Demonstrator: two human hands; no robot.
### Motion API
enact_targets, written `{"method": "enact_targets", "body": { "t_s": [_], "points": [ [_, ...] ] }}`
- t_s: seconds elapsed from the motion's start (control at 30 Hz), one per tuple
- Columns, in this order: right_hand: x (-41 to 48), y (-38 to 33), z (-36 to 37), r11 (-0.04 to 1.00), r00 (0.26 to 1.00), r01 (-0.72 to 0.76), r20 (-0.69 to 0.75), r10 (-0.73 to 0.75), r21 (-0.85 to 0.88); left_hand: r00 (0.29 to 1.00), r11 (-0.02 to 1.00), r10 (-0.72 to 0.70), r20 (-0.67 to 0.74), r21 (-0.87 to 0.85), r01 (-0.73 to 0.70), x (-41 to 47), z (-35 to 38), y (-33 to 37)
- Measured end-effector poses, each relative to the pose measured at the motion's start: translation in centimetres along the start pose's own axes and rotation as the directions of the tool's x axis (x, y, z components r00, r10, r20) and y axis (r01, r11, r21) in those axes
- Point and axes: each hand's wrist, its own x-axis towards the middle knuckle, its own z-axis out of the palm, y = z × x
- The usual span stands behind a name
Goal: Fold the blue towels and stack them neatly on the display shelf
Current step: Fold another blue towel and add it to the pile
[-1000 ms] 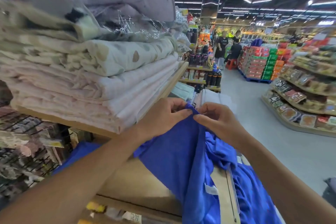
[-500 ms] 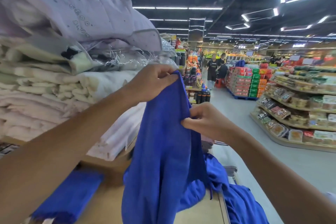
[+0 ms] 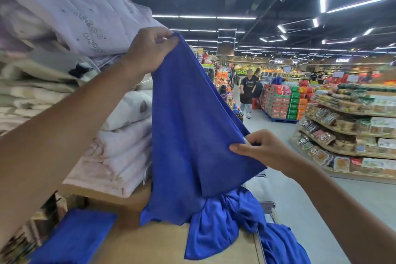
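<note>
A blue towel (image 3: 188,135) hangs stretched between my hands above the wooden display shelf (image 3: 150,242). My left hand (image 3: 150,49) pinches its top corner, raised high beside the stacked bedding. Lower and to the right, my right hand (image 3: 261,148) pinches the towel's edge. The towel's bottom end touches the shelf. A folded blue towel (image 3: 75,236) lies flat on the shelf at lower left. Several loose, crumpled blue towels (image 3: 231,221) are heaped at the shelf's right end, partly hidden behind the held towel.
A tall stack of pale folded blankets and quilts (image 3: 85,70) fills the upper shelf on the left. A grey aisle floor (image 3: 310,210) runs on the right, with curved snack shelves (image 3: 353,130), stacked product boxes (image 3: 287,103) and people (image 3: 248,90) standing far down the aisle.
My left hand has lifted the towel's corner up high, and my right hand has slid down along its edge and away to the right, spreading the towel out. The view has tilted upward.
</note>
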Motion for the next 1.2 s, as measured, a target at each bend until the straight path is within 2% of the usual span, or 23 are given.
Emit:
{"method": "enact_targets", "body": {
  "t_s": [0.13, 0.23, 0.3, 0.43, 0.53, 0.63, 0.83, 0.9, 1.0, 1.1, 1.2],
  "points": [
    [-0.6, 0.3, -1.9, 0.997, 0.993, -0.036, -0.107, 0.042, 0.063, 1.0, 1.0, 0.0, -0.02, -0.02, -0.001, -0.1, -0.1, -0.2],
    [-1.3, 0.8, -3.8, 0.968, 0.984, -0.031, -0.163, 0.073, 0.248, 0.999, 1.0, 0.0, -0.042, -0.019, -0.001, -1.0, -0.3, -0.2],
    [-1.6, 1.4, -5.2, 0.95, 0.963, 0.003, -0.258, 0.082, 0.313, 0.999, 1.0, 0.003, -0.048, -0.028, -0.004, -2.0, -0.5, -0.4],
    [-2.3, 2.9, -7.2, 0.941, 0.883, 0.1, -0.464, 0.065, 0.322, 0.998, 0.999, 0.003, -0.065, -0.036, -0.006, -5.6, -0.3, -0.7],
    [-3.6, 4.4, -8.0, 0.936, 0.859, 0.145, -0.51, 0.041, 0.32, 0.992, 0.997, 0.045, -0.118, -0.051, -0.052, -9.7, 0.1, -0.6],
    [-5.4, 5.6, -7.7, 0.896, 0.892, 0.123, -0.443, 0.089, 0.427, 0.991, 0.993, 0.038, -0.128, -0.103, -0.052, -14.3, 0.0, -0.7],
    [-9.5, 11.1, -6.5, 0.917, 0.889, -0.026, -0.41, 0.204, 0.399, 0.978, 0.991, -0.021, -0.206, -0.132, -0.006, -22.4, -2.2, -2.7],
    [-10.7, 12.9, -4.8, 0.905, 0.914, -0.08, -0.332, 0.234, 0.417, 0.979, 0.992, -0.042, -0.201, -0.125, 0.017, -24.8, -2.8, -3.8],
    [-12.7, 15.1, -1.0, 0.871, 0.955, -0.137, -0.17, 0.243, 0.472, 0.989, 0.983, -0.105, -0.102, -0.164, 0.088, -29.0, -3.6, -5.8],
    [-15.2, 16.3, 2.5, 0.821, 0.958, -0.256, 0.022, 0.286, 0.51, 0.966, 0.95, -0.256, 0.038, -0.178, 0.258, -33.7, -4.2, -8.8],
    [-16.2, 17.3, 6.3, 0.763, 0.907, -0.41, 0.133, 0.4, 0.5, 0.846, 0.836, -0.524, 0.1, -0.132, 0.533, -37.5, -4.2, -12.4]
  ]
}}
